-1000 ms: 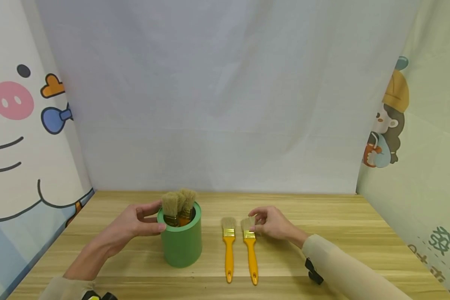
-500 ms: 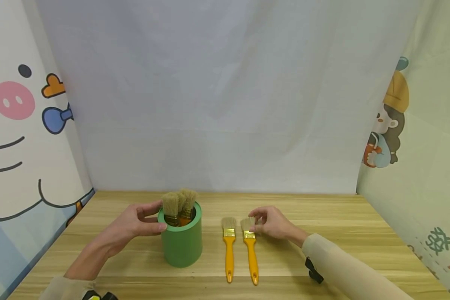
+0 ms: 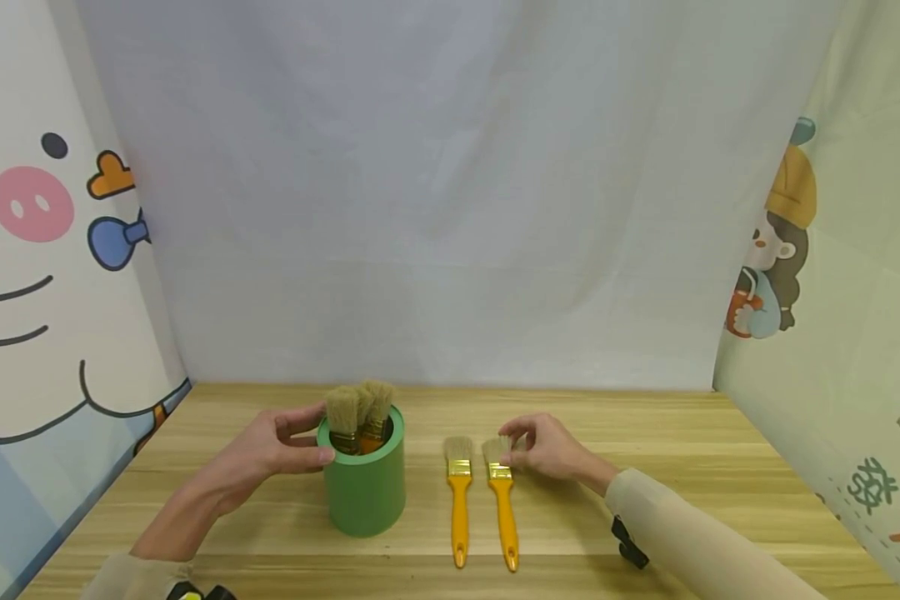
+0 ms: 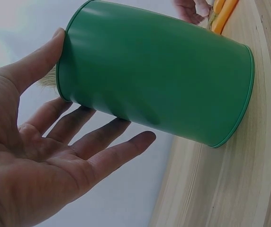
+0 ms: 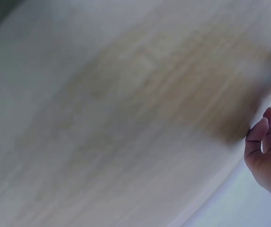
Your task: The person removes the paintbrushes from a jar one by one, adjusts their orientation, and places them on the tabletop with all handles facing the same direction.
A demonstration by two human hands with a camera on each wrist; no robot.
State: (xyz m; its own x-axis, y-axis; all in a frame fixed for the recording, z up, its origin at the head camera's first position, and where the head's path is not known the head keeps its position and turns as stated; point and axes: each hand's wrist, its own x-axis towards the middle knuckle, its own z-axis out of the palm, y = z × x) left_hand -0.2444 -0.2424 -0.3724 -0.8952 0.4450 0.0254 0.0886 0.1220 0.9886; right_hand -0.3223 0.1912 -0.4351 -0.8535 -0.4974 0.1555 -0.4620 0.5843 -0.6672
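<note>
A green can point(image 3: 365, 496) stands upright on the wooden table with several bristle paintbrushes point(image 3: 342, 408) in it, bristles up. My left hand point(image 3: 281, 442) holds the can from its left side, thumb at the rim; the left wrist view shows the fingers point(image 4: 102, 137) along the wall. Two yellow-handled paintbrushes lie side by side to the can's right, bristles away from me: a left one point(image 3: 459, 508) and a right one point(image 3: 506, 512). My right hand point(image 3: 543, 448) pinches the right brush's bristles between thumb and fingers. The right wrist view shows that hand point(image 5: 268, 146) only at its edge.
The wooden table point(image 3: 630, 417) ends at a pale cloth backdrop point(image 3: 450, 208). Printed cloths with cartoon figures hang at the left point(image 3: 60, 250) and right point(image 3: 832, 350) sides.
Both hands, the can and the two lying paintbrushes keep their places. Only the head view shifts very slightly.
</note>
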